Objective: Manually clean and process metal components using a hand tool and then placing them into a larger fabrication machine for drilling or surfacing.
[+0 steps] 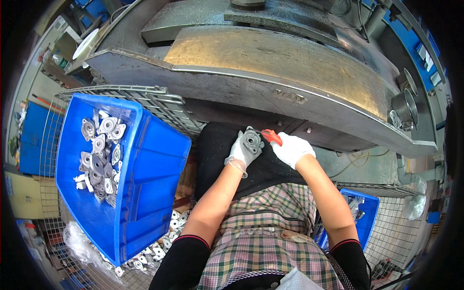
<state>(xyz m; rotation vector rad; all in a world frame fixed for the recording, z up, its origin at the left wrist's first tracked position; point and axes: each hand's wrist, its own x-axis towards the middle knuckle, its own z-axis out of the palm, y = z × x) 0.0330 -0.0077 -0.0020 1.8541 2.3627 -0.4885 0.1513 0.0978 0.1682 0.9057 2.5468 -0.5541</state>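
Note:
My left hand [239, 153], in a pale glove, grips a grey cast metal part [252, 140] with a round hole in its middle. It is held up over my dark-clad lap. In my right hand [294, 150], white-gloved and closed, is a red-handled hand tool [271, 137]. The tool's front end points left and lies close by the casting's right edge; whether they touch I cannot tell. Most of the handle is hidden inside the glove. To the left, a tilted blue bin [153, 169] contains several similar metal castings [98, 166].
A heavy metal machine bed [270, 53] spans the far side, its front edge [299, 96] beyond my hands. Wire mesh cages [169, 104] stand left and right. More castings [153, 253] lie beneath the blue bin. A smaller blue bin [369, 215] sits at my right.

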